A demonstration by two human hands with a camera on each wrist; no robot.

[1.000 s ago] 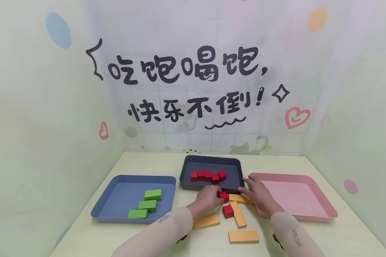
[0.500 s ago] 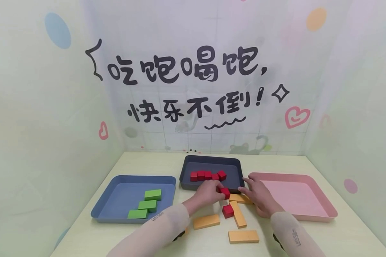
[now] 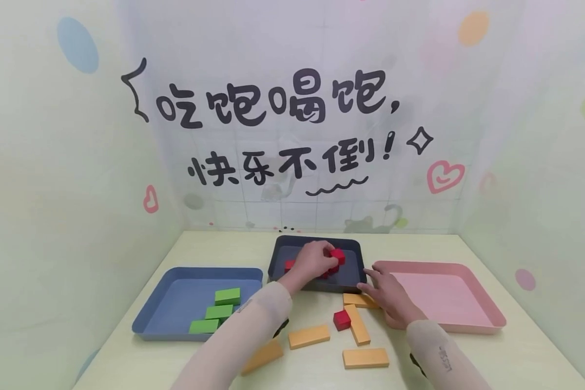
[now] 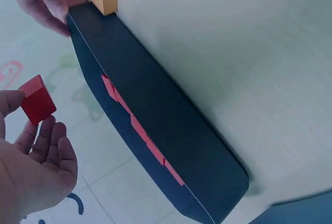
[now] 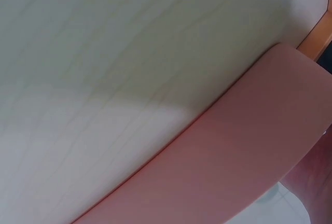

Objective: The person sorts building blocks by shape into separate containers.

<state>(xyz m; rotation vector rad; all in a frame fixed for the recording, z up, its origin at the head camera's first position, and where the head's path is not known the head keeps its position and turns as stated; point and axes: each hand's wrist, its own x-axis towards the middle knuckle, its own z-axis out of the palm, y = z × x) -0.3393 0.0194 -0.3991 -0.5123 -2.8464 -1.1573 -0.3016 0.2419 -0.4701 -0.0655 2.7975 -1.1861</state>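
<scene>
My left hand (image 3: 313,260) pinches a red cube (image 3: 338,256) between thumb and fingertips, above the dark tray (image 3: 356,279). The left wrist view shows this cube (image 4: 38,99) held up over the tray's wall (image 4: 155,115). Several other red cubes (image 3: 290,265) lie inside that tray, partly hidden behind the hand. My right hand (image 3: 390,295) has its fingers extended at the tray's right front corner, with the pink tray close beside it. One red cube (image 3: 342,320) stands on the table against an orange block (image 3: 358,325).
A blue tray (image 3: 163,303) at the left holds green blocks (image 3: 219,312). At the right stands the pink tray (image 3: 487,311). More orange blocks (image 3: 365,358) lie scattered across the front of the table, one partly behind the left sleeve (image 3: 239,336).
My left hand has carried the red cube up and away from the table, over the front wall of the dark tray. My right hand stays at the tray's corner.
</scene>
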